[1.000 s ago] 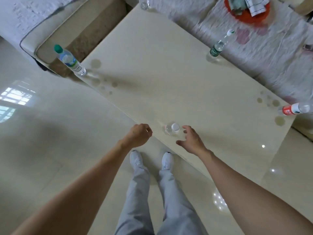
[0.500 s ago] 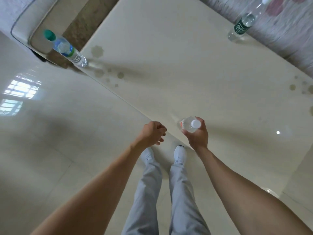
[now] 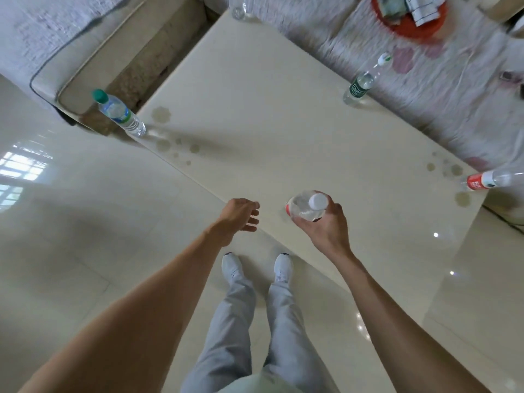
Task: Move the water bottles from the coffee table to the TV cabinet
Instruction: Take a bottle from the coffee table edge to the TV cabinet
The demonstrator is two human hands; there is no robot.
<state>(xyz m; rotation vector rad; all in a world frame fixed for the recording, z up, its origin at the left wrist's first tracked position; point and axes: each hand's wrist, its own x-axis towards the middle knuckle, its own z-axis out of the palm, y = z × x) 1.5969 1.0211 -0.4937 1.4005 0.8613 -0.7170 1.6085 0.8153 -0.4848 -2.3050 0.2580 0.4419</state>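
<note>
My right hand (image 3: 326, 228) grips a clear water bottle with a white cap and red label (image 3: 307, 207), lifted just above the near edge of the cream coffee table (image 3: 269, 109). My left hand (image 3: 241, 214) hovers beside it at the table edge, fingers loosely apart, holding nothing. A green-capped bottle (image 3: 117, 113) stands at the table's left corner. A bottle with a dark green label (image 3: 361, 83) stands at the far edge. A red-labelled bottle (image 3: 487, 180) stands at the right corner, and another clear bottle (image 3: 239, 8) at the far corner. The TV cabinet is out of view.
A beige sofa arm (image 3: 85, 66) sits close to the table's left end. A sofa with a pale cover (image 3: 425, 95) runs along the far side, with a red tray (image 3: 411, 21) of cloths on it. Glossy floor tiles (image 3: 85, 236) spread around my feet.
My right hand closed on the white-capped bottle and raised it off the table. The left hand stayed by the edge and its fingers loosened.
</note>
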